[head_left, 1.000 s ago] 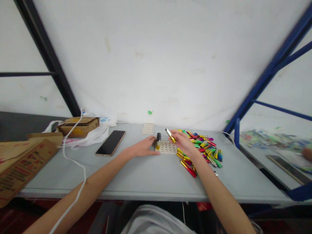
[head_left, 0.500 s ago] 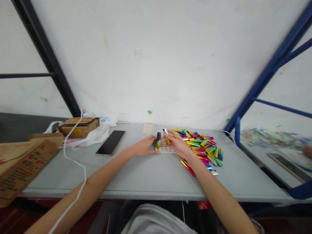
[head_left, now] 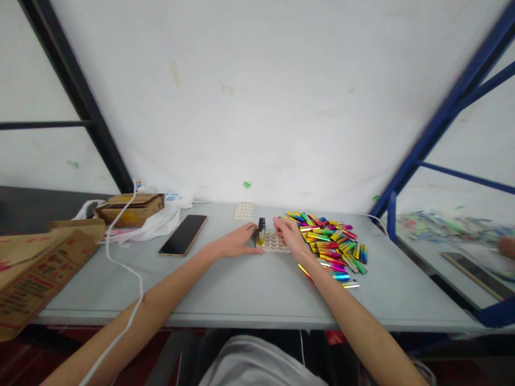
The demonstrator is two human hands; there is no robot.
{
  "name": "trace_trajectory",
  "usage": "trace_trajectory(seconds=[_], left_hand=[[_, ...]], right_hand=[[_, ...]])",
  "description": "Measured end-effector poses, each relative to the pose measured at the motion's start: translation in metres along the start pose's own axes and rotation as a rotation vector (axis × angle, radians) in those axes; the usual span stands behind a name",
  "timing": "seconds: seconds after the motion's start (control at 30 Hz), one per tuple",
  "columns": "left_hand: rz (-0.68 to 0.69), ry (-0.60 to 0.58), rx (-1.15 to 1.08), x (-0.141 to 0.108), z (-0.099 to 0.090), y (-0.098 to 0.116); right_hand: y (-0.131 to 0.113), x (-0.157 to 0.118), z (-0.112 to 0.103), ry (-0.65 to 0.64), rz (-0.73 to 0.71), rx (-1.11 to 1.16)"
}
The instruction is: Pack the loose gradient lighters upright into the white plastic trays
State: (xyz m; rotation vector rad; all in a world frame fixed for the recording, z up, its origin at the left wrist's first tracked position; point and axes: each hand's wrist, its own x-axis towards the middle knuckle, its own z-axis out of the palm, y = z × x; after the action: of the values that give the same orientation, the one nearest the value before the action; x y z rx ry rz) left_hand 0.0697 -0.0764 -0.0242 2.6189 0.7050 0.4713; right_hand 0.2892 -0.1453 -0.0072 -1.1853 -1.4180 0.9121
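A pale tray [head_left: 274, 245] with rows of round cells lies on the table. At its left end stands a short row of tubes [head_left: 261, 231] with black tops and yellow lower parts. My left hand [head_left: 238, 241] grips that end, thumb along the front edge and fingers behind. Over the tray's right part, my right hand [head_left: 286, 234] is closed with its fingers curled; whatever is in them is hidden. Beside it, to the right, spreads a pile of shiny metallic tubes [head_left: 332, 246] in gold, red, green, blue and purple.
A second pale tray [head_left: 244, 210] lies near the wall. To the left are a phone [head_left: 184, 235], a white plastic bag [head_left: 161, 228] and cardboard boxes [head_left: 132, 209]. A white cable [head_left: 132, 276] crosses above my left forearm. At far right, another person's hand [head_left: 506, 246] shows.
My right hand has turned over and its fingers have curled in. The yellow tube with a silver and black top, seen in it before, is now out of sight. My left hand stays put.
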Motion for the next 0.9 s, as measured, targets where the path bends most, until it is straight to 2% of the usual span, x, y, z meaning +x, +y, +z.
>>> trace_trajectory(seconds=[0.2, 0.67, 0.8, 0.9], left_hand=[[-0.013, -0.008, -0.011, 0.000, 0.000, 0.000], [-0.009, -0.014, 0.001, 0.000, -0.001, 0.001], [-0.001, 0.000, -0.011, 0.000, 0.000, -0.001], [-0.001, -0.002, -0.023, -0.001, 0.000, 0.000]], right_hand=[[0.007, 0.002, 0.002, 0.105, -0.034, -0.111], [-0.001, 0.002, -0.001, 0.022, -0.042, -0.061], [-0.008, -0.002, -0.004, -0.020, -0.074, -0.118], [-0.015, -0.005, -0.008, -0.087, -0.160, -0.226]])
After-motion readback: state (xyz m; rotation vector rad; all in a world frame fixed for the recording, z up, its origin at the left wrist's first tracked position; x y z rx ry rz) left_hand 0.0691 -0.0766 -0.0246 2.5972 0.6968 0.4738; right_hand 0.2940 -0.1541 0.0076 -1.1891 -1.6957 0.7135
